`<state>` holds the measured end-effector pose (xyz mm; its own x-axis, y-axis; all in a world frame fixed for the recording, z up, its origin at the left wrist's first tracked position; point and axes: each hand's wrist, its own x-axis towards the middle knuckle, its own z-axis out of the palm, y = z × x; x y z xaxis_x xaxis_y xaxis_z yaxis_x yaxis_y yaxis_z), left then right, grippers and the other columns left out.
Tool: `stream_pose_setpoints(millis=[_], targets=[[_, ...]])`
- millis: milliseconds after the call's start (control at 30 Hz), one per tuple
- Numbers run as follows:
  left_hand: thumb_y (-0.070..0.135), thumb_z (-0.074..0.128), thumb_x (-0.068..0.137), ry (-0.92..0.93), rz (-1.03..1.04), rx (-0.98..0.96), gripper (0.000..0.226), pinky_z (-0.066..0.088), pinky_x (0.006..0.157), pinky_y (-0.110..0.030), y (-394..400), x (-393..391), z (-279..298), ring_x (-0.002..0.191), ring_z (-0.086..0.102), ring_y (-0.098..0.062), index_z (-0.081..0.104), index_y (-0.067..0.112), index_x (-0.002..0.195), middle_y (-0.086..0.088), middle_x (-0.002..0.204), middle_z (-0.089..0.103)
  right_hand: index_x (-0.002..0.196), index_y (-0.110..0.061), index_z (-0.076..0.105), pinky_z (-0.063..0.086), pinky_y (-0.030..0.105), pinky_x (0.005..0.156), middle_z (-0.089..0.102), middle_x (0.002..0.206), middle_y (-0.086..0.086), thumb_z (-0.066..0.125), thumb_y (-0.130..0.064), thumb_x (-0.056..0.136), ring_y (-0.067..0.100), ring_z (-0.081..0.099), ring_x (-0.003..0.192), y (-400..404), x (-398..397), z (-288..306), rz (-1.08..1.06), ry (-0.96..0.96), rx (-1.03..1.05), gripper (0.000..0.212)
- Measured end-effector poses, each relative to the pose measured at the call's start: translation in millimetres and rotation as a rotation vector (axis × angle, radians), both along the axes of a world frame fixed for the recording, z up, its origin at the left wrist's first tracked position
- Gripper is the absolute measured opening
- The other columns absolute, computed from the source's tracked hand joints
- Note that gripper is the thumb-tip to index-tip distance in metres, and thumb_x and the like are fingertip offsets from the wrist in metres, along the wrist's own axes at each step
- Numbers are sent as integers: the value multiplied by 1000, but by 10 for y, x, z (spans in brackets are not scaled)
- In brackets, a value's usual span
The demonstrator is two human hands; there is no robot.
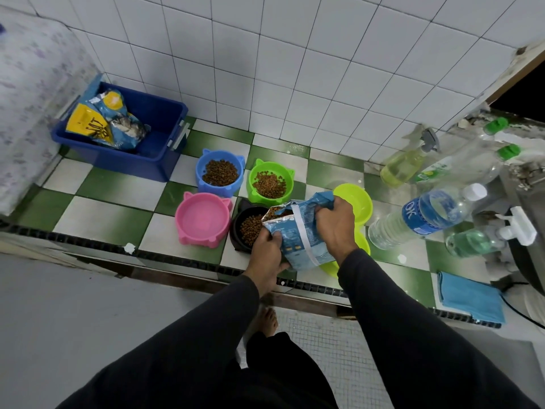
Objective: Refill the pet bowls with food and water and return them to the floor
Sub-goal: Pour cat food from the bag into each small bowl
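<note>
A light blue kibble bag (298, 240) is tilted with its open mouth over a black bowl (246, 228) that holds kibble. My left hand (267, 255) grips the bag's lower edge and my right hand (336, 224) clutches its top corner. A blue bowl (219, 172) and a green bowl (271, 181) behind also hold kibble. The pink bowl (203, 219) on the left holds no kibble. A yellow-green bowl (358, 202) lies partly hidden behind the bag and my right hand.
All stand on a green-and-white checkered counter (109, 208) against a tiled wall. A blue bin (159, 160) with food bags is at the back left. Water bottles (424, 216), a spray bottle (404, 165) and a blue cloth (469, 295) crowd the right side.
</note>
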<state>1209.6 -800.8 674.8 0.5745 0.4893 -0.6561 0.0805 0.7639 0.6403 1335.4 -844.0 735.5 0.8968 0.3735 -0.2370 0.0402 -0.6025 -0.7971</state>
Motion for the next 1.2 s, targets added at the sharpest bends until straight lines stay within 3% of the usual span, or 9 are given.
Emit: stream_pose_setpoints(millis=[67, 167, 400, 600, 733, 900, 1033, 1200], targets=[[19, 39, 111, -11, -3, 61, 25, 58, 76, -41, 18, -4, 25, 105, 68, -20, 56, 30, 125, 0, 120, 69, 86, -16, 70, 59, 47, 80, 73, 87, 1, 55, -10, 79, 24, 67, 84, -17, 28, -8, -21, 29, 49, 18], [16, 39, 111, -41, -4, 154, 26, 61, 72, -43, 57, -2, 49, 95, 72, -14, 53, 27, 129, 1, 116, 71, 79, -18, 69, 58, 50, 79, 73, 83, -1, 55, -10, 74, 21, 65, 79, -15, 63, 5, -38, 69, 143, 17], [15, 48, 108, -75, 50, 337, 20, 60, 89, -56, 216, 12, 112, 108, 72, -25, 55, 30, 117, -6, 123, 70, 68, -22, 70, 57, 56, 74, 70, 73, -3, 57, -7, 72, 19, 63, 73, 141, 170, 70, -8, 119, 288, 19], [18, 55, 105, -107, 110, 390, 20, 58, 91, -61, 372, 38, 156, 114, 69, -31, 53, 28, 122, -10, 126, 68, 69, -20, 68, 58, 57, 77, 70, 73, -2, 57, -5, 75, 21, 66, 75, 359, 269, 200, 55, 121, 326, 20], [15, 51, 107, -155, 129, 303, 32, 56, 96, -57, 484, 63, 170, 118, 67, -26, 50, 16, 138, -7, 133, 66, 71, -22, 68, 57, 63, 75, 70, 74, 1, 56, -11, 70, 24, 65, 75, 527, 342, 228, 115, 122, 316, 17], [0, 47, 105, -195, 182, 217, 31, 57, 96, -55, 582, 27, 149, 121, 65, -27, 54, 15, 132, -6, 130, 68, 69, -22, 67, 56, 64, 71, 66, 72, 4, 54, -11, 68, 24, 63, 73, 729, 320, 237, 206, 102, 304, 17], [0, 45, 105, -220, 228, 178, 35, 55, 98, -58, 641, -61, 83, 125, 63, -28, 52, 14, 136, -6, 135, 66, 66, -26, 68, 56, 58, 70, 65, 68, -2, 54, -8, 70, 22, 62, 70, 899, 208, 294, 257, 45, 264, 23], [0, 47, 105, -256, 291, 122, 34, 59, 91, -54, 743, -188, 115, 122, 65, -26, 51, 19, 132, -2, 129, 68, 70, -35, 72, 60, 52, 70, 73, 77, 2, 54, -7, 74, 30, 71, 79, 1095, 0, 360, 296, -40, 176, 34]])
